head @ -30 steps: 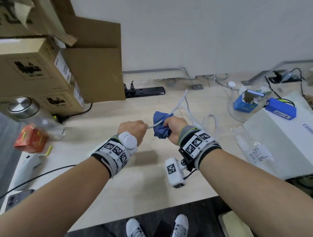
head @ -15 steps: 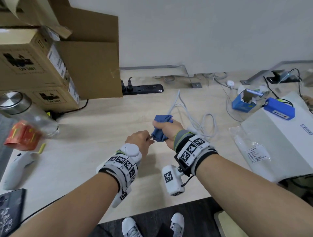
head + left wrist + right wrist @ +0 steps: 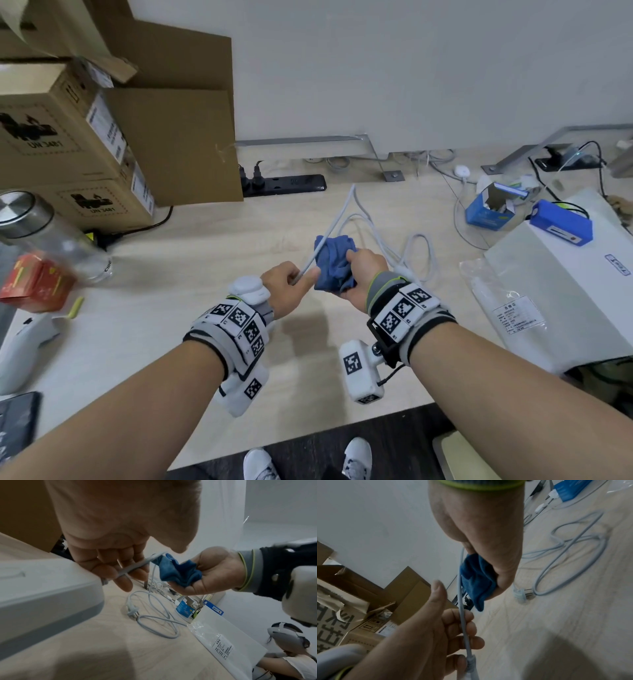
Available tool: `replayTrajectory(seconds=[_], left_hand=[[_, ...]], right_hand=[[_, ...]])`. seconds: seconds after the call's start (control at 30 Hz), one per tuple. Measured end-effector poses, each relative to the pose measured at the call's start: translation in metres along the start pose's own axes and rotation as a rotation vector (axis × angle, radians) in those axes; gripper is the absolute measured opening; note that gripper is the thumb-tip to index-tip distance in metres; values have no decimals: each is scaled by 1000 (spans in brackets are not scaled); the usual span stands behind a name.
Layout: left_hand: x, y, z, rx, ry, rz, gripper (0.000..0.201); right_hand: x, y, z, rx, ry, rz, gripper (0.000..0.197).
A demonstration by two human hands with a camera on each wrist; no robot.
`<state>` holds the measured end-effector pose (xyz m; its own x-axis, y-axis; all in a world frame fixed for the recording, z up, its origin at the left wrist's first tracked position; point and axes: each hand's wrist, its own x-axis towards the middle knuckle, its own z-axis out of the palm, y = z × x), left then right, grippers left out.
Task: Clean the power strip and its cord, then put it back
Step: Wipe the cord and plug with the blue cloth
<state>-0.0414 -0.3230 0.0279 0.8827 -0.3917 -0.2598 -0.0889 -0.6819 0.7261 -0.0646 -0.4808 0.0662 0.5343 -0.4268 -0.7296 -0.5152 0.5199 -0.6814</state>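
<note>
My left hand [image 3: 293, 281] grips the white cord [image 3: 337, 219] close to its strain relief [image 3: 471, 662], thumb stretched out. The white power strip [image 3: 48, 588] hangs from that end below the hand; the head view hides it. Just beyond, my right hand [image 3: 364, 270] clutches a bunched blue cloth [image 3: 334, 262] closed round the cord. In the right wrist view the cord runs straight from the cloth [image 3: 476, 582] down across my left fingers [image 3: 465, 628]. The rest of the cord lies looped on the wooden table [image 3: 191, 274], ending in a plug [image 3: 132, 612].
Cardboard boxes [image 3: 68, 137] stand at the back left, with a black power strip [image 3: 284, 183] by the wall. A bottle [image 3: 44, 240] and a red box [image 3: 34, 284] are at the left. On the right lie a white box [image 3: 565, 291], a plastic bag [image 3: 507, 308] and a blue carton [image 3: 489, 209].
The right hand with the cloth slid along the cord up to the left hand, and now stands slightly apart from it. The left thumb has lifted off the cord.
</note>
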Motion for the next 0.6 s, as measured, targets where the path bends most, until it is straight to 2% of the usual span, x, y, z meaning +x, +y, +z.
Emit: replayTrajectory(seconds=[0.1, 0.2, 0.23, 0.33, 0.37, 0.4, 0.47, 0.6], left_hand=[[1, 3, 2, -135, -47, 40, 29], [5, 5, 1, -122, -29, 32, 22], [6, 6, 2, -111, -24, 30, 19], [8, 9, 3, -79, -15, 15, 18], [9, 9, 2, -70, -4, 6, 17], [9, 9, 1, -52, 10, -2, 17], [11, 8, 0, -27, 30, -9, 18], [9, 7, 2, -99, -29, -37, 24]], right_hand=[[0, 5, 0, 34, -29, 17, 27], [-7, 13, 6, -89, -114, -25, 46], [-7, 17, 8, -134, -111, -64, 45], [-7, 20, 13, -178, -5, -87, 21], [-5, 18, 12, -122, 9, -57, 9], [-4, 15, 11, -84, 12, -20, 7], [0, 9, 6, -15, 19, -4, 20], [-7, 10, 11, 172, -8, -33, 27]])
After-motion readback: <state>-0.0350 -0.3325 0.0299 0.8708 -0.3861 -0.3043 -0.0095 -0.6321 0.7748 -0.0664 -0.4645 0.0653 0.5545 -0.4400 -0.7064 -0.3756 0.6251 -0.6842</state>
